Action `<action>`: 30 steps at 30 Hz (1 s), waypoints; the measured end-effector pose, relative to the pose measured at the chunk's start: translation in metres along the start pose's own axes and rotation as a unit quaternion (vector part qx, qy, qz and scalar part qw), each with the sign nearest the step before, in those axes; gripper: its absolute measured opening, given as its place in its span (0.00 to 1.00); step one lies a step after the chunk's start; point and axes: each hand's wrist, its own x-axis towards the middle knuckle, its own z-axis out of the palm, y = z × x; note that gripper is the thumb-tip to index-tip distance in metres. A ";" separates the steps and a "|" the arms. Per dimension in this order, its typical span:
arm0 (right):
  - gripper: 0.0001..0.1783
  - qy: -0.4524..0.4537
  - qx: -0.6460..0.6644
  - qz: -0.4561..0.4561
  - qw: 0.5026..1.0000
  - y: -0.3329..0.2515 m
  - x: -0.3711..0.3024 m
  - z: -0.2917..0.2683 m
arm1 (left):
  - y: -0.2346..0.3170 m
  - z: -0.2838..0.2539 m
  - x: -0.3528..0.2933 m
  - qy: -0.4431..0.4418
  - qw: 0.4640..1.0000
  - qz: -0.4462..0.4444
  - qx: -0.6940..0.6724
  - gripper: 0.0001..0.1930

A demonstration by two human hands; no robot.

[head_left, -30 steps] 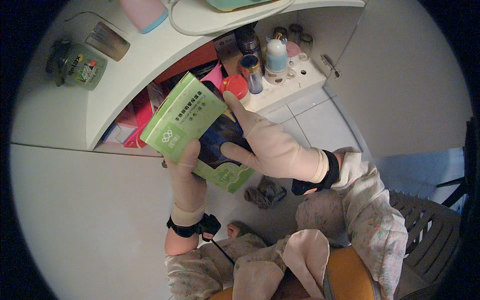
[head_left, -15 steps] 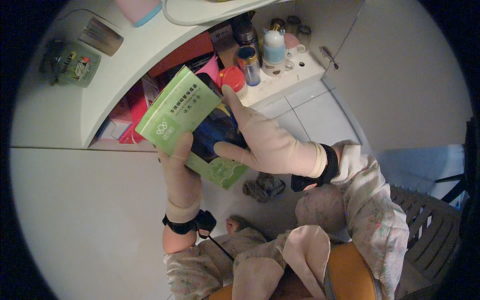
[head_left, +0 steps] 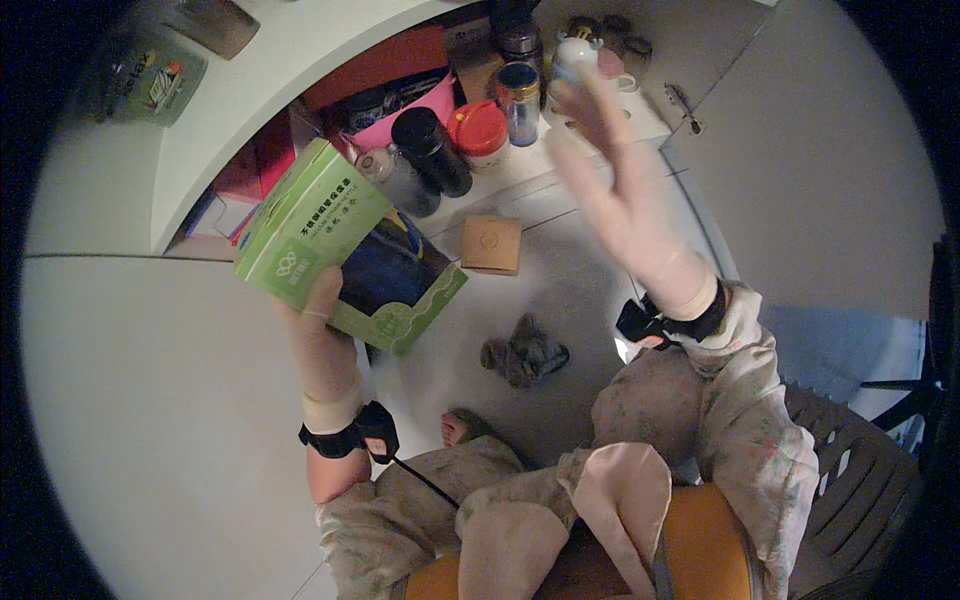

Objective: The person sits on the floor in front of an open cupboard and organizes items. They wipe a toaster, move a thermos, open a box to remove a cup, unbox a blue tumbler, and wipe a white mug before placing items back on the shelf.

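Observation:
My gloved left hand (head_left: 318,330) grips a green box (head_left: 315,210) with a dark blue front by its lower left part, its thumb lying on the printed face. The box is tilted in front of the cabinet. To the right, my gloved right hand (head_left: 635,215) is raised and somewhat blurred, its fingers stretched and apart, holding nothing. Its fingertips overlap the view of a white and blue bottle (head_left: 577,52) on the cabinet shelf. Beside the box stand a greyish bottle (head_left: 408,190), a black tumbler (head_left: 432,150), a red-lidded jar (head_left: 482,135) and a clear tumbler (head_left: 519,105).
A small brown box (head_left: 490,245) lies on the tiled floor before the shelf. Nearer me is a crumpled grey cloth (head_left: 525,350). The opened cabinet door (head_left: 800,170) stands at the right. A green-tinted jar (head_left: 150,80) rests on the upper white surface.
My right hand has let go of the green box and moved up and right, its fingers spread. My left hand and the box have shifted slightly left, uncovering the brown box and the bottles.

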 end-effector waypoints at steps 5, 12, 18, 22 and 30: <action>0.36 0.033 -0.041 0.040 0.998 0.031 0.005 -0.017 | -0.021 -0.030 0.003 0.027 0.999 0.023 0.033 0.23; 0.51 -0.199 -0.204 0.163 0.945 0.081 -0.018 0.021 | -0.055 -0.043 0.003 0.055 0.997 -0.031 -0.042 0.28; 0.69 -0.368 -0.247 0.131 0.887 0.127 -0.040 0.067 | -0.072 -0.045 0.003 0.040 0.998 -0.038 -0.022 0.32; 0.70 -0.366 -0.263 0.105 0.886 0.148 -0.057 0.085 | -0.081 -0.046 0.000 0.050 0.998 -0.048 -0.008 0.33; 0.65 -0.313 -0.207 0.097 0.922 0.170 -0.070 0.087 | -0.094 -0.046 -0.005 0.008 0.998 -0.070 0.000 0.38</action>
